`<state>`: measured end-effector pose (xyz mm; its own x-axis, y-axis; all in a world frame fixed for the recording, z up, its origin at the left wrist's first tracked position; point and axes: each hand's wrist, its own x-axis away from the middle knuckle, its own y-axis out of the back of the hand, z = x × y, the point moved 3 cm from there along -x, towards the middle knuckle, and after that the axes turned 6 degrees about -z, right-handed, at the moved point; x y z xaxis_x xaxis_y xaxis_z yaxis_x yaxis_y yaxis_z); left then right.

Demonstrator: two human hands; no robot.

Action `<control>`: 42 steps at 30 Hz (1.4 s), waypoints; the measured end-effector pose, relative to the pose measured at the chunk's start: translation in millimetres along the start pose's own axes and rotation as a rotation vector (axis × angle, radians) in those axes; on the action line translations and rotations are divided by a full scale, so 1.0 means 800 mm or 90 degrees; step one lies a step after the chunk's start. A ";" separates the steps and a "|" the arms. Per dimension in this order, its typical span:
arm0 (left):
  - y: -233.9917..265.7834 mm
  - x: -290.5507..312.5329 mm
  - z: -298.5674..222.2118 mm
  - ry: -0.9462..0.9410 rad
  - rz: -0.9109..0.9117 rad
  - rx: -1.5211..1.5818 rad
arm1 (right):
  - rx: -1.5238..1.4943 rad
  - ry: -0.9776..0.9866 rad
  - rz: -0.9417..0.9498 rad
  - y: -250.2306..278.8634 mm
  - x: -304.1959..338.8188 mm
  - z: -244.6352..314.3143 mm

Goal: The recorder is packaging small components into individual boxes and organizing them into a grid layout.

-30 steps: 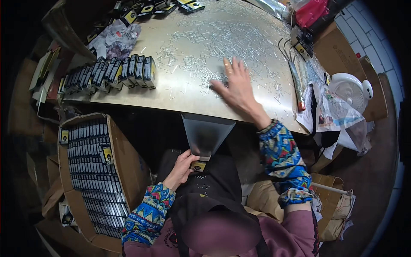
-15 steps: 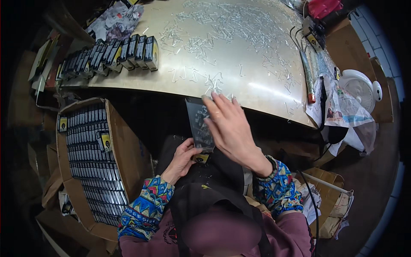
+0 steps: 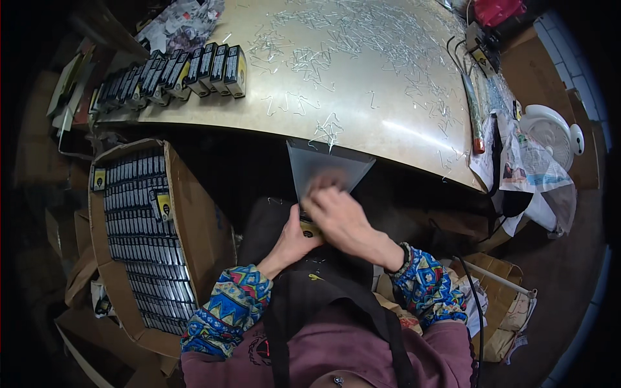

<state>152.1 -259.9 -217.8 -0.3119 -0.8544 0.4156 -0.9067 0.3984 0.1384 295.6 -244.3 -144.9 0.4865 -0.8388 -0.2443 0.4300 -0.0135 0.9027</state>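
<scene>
Head view: a small black-and-yellow cardboard box (image 3: 310,229) is held at the lower end of a grey, tapering chute (image 3: 307,161), the fingers of the left hand (image 3: 293,239) closed around it. The right hand (image 3: 341,221) is bent over the chute – blurred, so its opening and contents cannot be told. Bent silver wire pieces (image 3: 328,131) could be spilled or jammed should the box be misaligned. An open brown cardboard carton (image 3: 189,200) is packed with rows of similar boxes (image 3: 142,223).

right hand (image 3: 339,216) away from table edge (image 3: 259,126), lower over grey chute (image 3: 326,160)
</scene>
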 end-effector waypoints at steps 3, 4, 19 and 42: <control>-0.003 -0.001 0.004 -0.090 -0.090 -0.164 | -0.173 -0.007 0.069 0.002 0.009 0.003; -0.006 -0.002 0.009 -0.091 -0.090 -0.162 | -0.114 -0.039 0.000 0.010 0.003 0.003; 0.058 0.004 -0.064 -0.264 -0.275 -0.089 | -0.425 -0.270 -0.142 0.072 -0.017 -0.018; 0.047 -0.017 -0.141 -0.324 -0.254 -0.142 | -0.421 -0.275 -0.355 0.112 -0.063 -0.024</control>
<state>154.6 -195.7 -116.8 -0.1108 -0.9786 -0.1731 -0.9168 0.0334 0.3979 324.7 -192.7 -58.5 -0.1828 -0.9340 -0.3071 0.9197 -0.2729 0.2824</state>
